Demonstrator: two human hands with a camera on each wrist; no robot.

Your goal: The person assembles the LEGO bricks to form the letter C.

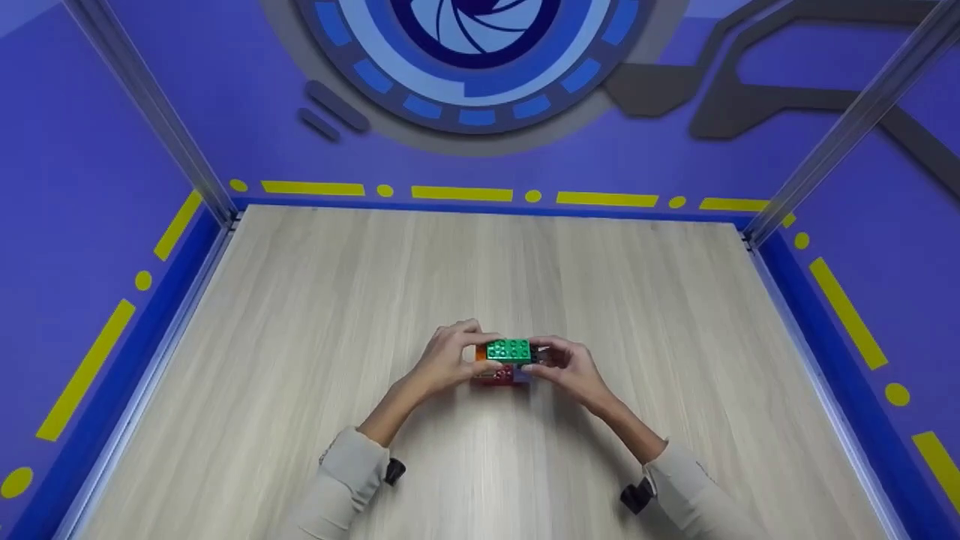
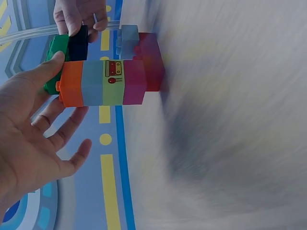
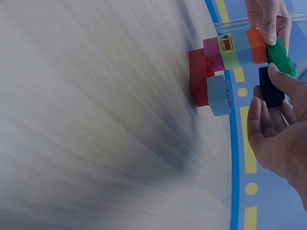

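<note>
A toy building-brick stack stands on the table. Its base is a red brick (image 3: 198, 76). Over one end rise a magenta brick (image 2: 134, 82), a lime brick with a printed picture (image 2: 113, 91), a light blue brick (image 2: 92, 82) and an orange brick (image 2: 72, 84). A shorter light blue brick (image 3: 218, 96) sits on the other end. Across the top lies a green brick (image 1: 508, 350), reaching out past the orange one. My left hand (image 1: 448, 356) pinches the green brick at its left end. My right hand (image 1: 570, 369) grips a black brick (image 3: 271, 88) right under the green brick's overhanging end.
The wood-grain table (image 1: 480, 262) is bordered by a blue back wall (image 1: 247, 161) and side walls with yellow markings. Metal posts (image 1: 161, 112) stand at the back corners. Black wrist devices (image 1: 637, 496) sit at both sleeves.
</note>
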